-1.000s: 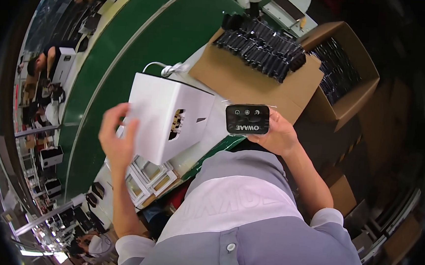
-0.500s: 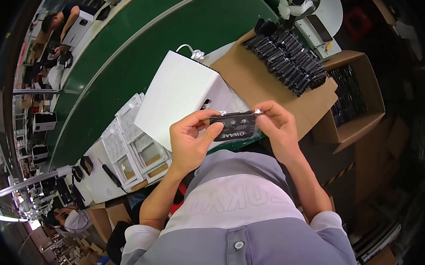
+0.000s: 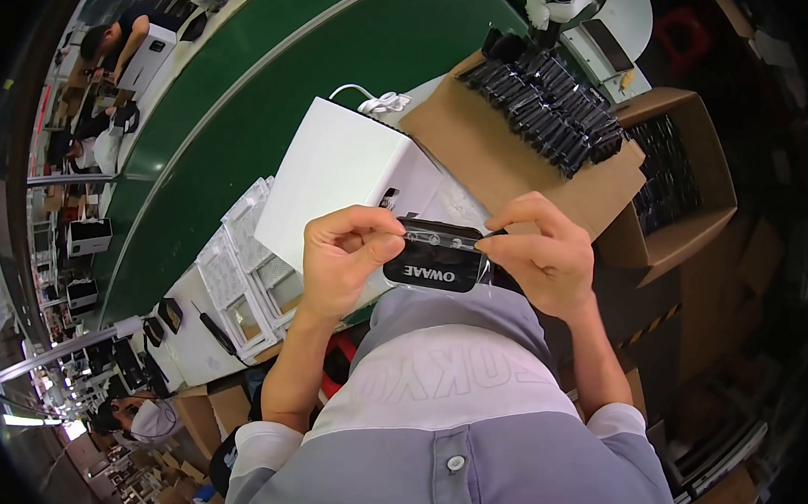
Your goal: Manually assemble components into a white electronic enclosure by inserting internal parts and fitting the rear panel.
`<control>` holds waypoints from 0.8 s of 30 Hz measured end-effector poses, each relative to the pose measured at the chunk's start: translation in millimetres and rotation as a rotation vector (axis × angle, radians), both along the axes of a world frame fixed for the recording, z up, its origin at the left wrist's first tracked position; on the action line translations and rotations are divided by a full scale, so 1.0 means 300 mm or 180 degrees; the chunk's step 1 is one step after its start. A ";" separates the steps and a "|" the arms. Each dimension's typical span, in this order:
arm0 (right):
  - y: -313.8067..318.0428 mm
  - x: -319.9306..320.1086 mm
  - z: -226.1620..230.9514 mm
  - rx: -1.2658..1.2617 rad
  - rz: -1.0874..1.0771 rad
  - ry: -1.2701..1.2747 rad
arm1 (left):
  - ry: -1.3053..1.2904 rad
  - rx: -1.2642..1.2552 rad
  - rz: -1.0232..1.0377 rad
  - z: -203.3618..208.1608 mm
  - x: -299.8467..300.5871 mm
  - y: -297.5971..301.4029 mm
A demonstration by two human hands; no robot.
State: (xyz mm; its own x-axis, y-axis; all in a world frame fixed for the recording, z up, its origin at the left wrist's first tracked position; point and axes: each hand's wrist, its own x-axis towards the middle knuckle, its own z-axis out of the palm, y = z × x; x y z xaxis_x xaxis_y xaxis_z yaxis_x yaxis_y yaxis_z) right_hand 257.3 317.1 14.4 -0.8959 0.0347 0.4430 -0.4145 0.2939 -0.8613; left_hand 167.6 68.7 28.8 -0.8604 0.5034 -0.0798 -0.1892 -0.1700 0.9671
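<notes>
In front of my chest is a flat black panel (image 3: 433,265) with rounded corners, wrapped in a clear plastic bag. My left hand (image 3: 346,255) pinches its left upper corner between thumb and fingers. At the other upper corner, my right hand (image 3: 546,255) has its thumb and fingertips closed on the bag's edge. The panel's printed face is turned up. Just beyond both hands stands a white box-shaped appliance (image 3: 335,168), with a white cable (image 3: 382,103) behind it.
A pile of black bagged parts (image 3: 546,103) lies on a cardboard sheet (image 3: 477,149). At right, an open carton (image 3: 708,194) holds more. White mesh frames (image 3: 253,241) and a long black tool (image 3: 216,332) lie left. A co-worker (image 3: 128,41) handles another white appliance beyond the green conveyor (image 3: 237,100).
The bagged panel has come slightly nearer to me and tilted flatter to view. My left hand has shifted a little left, and my right hand has moved in to its upper right corner.
</notes>
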 end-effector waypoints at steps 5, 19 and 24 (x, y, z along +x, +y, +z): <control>0.080 -0.042 0.048 -0.1453 0.0429 -0.0669 | 0.0445 -0.0269 -0.0663 0.062 -0.041 0.048; -0.018 -0.016 -0.027 -0.1453 0.0355 -0.1377 | 0.0526 -0.0377 -0.0198 0.126 -0.020 0.063; -0.036 -0.010 -0.043 -0.1804 0.0440 -0.1556 | 0.0581 -0.0319 -0.0314 0.102 0.002 0.090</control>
State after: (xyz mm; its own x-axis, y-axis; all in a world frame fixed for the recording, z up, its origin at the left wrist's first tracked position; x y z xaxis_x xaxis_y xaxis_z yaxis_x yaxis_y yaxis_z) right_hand 254.3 306.3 1.4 -0.9983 0.0119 -0.0576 0.0521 -0.2750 -0.9600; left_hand 168.1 95.8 59.4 -0.8122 0.5831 0.0189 -0.0205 -0.0608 0.9979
